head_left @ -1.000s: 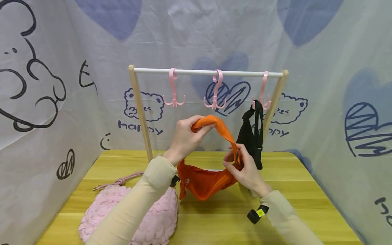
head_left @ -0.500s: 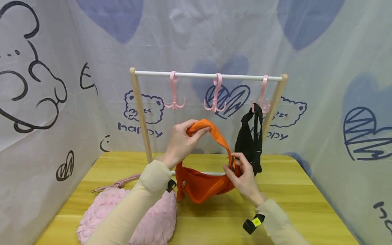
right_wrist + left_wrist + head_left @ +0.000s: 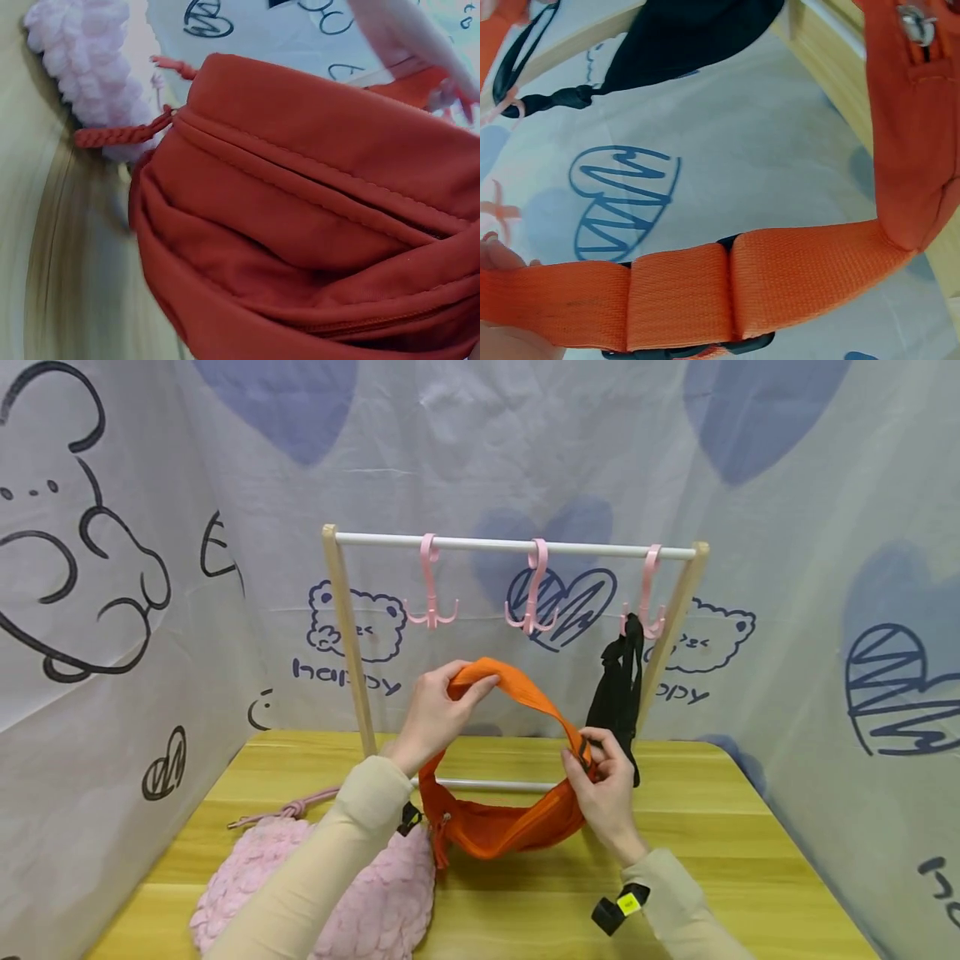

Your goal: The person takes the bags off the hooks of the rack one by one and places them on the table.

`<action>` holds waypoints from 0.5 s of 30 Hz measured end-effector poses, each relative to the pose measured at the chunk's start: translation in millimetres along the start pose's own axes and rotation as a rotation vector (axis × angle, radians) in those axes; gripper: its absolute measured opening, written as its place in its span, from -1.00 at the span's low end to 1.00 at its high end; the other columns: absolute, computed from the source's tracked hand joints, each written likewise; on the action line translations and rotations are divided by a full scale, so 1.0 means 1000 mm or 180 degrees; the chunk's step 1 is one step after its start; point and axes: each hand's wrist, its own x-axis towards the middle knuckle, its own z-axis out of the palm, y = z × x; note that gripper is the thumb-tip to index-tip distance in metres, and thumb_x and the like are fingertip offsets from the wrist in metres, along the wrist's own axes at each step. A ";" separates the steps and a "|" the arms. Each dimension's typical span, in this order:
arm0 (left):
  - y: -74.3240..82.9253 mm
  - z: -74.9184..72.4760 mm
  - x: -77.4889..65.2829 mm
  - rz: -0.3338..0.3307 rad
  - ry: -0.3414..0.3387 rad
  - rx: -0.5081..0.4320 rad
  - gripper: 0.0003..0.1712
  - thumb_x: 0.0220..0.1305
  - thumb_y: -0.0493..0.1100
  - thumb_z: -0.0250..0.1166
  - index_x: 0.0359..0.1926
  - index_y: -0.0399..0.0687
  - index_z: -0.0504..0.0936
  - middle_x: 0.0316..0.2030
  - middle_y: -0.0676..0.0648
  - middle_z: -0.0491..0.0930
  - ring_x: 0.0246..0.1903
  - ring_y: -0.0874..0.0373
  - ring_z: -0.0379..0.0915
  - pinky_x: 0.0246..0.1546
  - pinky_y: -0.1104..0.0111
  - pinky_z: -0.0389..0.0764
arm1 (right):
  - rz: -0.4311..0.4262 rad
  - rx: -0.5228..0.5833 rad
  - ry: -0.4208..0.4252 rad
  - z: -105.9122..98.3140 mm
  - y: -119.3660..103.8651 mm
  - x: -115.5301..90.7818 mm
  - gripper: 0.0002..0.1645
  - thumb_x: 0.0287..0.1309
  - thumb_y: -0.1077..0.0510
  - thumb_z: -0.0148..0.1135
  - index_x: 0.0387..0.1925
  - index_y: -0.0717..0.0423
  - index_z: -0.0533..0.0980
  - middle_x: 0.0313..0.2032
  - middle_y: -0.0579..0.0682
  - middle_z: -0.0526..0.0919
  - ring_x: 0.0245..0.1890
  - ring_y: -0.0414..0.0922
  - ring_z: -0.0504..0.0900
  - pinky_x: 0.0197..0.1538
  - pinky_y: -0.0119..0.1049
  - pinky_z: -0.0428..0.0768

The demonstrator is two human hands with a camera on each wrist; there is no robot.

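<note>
Orange fabric forms the bag [image 3: 517, 828] under inspection, which is suspended in front of the rack [image 3: 480, 542], above the tabletop [image 3: 525, 914]; whether its underside touches the wood cannot be confirmed. The left hand [image 3: 438, 708] is clamped on the top of the strap [image 3: 521, 683], thumb on the near side. Gripped there, the webbing rises in an arch and, in my judgement, lets the body's weight hold the loop open below. The right hand [image 3: 609, 785] pinches the strap low down, at a black buckle [image 3: 584, 752] close to the bag's end; this second hold appears to steady the body and keep the loop spread.

The left wrist view shows a black slider [image 3: 750, 343] on the strap between the left hand and the bag. The right wrist view shows creased panels and a braided pull [image 3: 116, 137] hanging off the zip end.

The loop is below the middle pink hook [image 3: 536, 585] and apart from it. A black bag [image 3: 617, 693] hangs by its strap from the right-hand hook [image 3: 650, 585], beside the upright. A pink bag [image 3: 382, 893] lies on the tabletop at left, partly hidden by the left forearm, supported without a hook.
</note>
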 end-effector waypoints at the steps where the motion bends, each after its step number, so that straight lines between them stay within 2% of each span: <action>1: -0.002 0.000 -0.001 -0.0042 -0.0026 0.0051 -0.70 0.36 0.05 0.33 -0.06 -0.03 0.72 -0.39 -0.09 0.66 -0.51 0.08 0.38 -0.44 0.38 0.43 | 0.0053 0.0024 0.0037 0.000 -0.002 0.001 -0.70 0.18 0.52 0.19 -0.04 0.47 0.42 -0.51 -0.35 0.67 -0.69 -0.40 0.38 -0.65 -0.45 0.32; 5: -0.014 0.000 -0.004 -0.0163 -0.0166 0.0287 -0.67 0.41 0.07 0.27 -0.02 -0.05 0.70 -0.45 -0.07 0.58 -0.53 0.11 0.34 -0.44 0.37 0.39 | 0.0263 0.0163 0.0177 -0.001 -0.012 0.004 -0.67 0.20 0.49 0.22 -0.01 0.42 0.40 -0.48 -0.27 0.71 -0.65 -0.37 0.46 -0.58 -0.51 0.42; 9: -0.024 0.002 -0.010 -0.0242 -0.0398 0.0438 -0.65 0.46 0.08 0.20 0.02 -0.05 0.67 -0.48 -0.05 0.49 -0.52 0.12 0.32 -0.43 0.36 0.35 | 0.0492 0.0253 0.0301 -0.001 -0.022 0.008 -0.63 0.22 0.46 0.25 0.02 0.40 0.36 -0.45 -0.25 0.73 -0.62 -0.35 0.50 -0.53 -0.54 0.48; 15: -0.035 0.007 -0.020 -0.0366 -0.0813 0.0514 -0.60 0.50 0.12 0.13 0.11 -0.01 0.62 -0.37 -0.03 0.58 -0.42 0.16 0.42 -0.31 0.34 0.46 | 0.0629 0.0347 0.0492 -0.001 -0.030 0.015 -0.68 0.26 0.41 0.25 0.01 0.32 0.39 -0.57 -0.20 0.65 -0.67 -0.34 0.45 -0.55 -0.53 0.45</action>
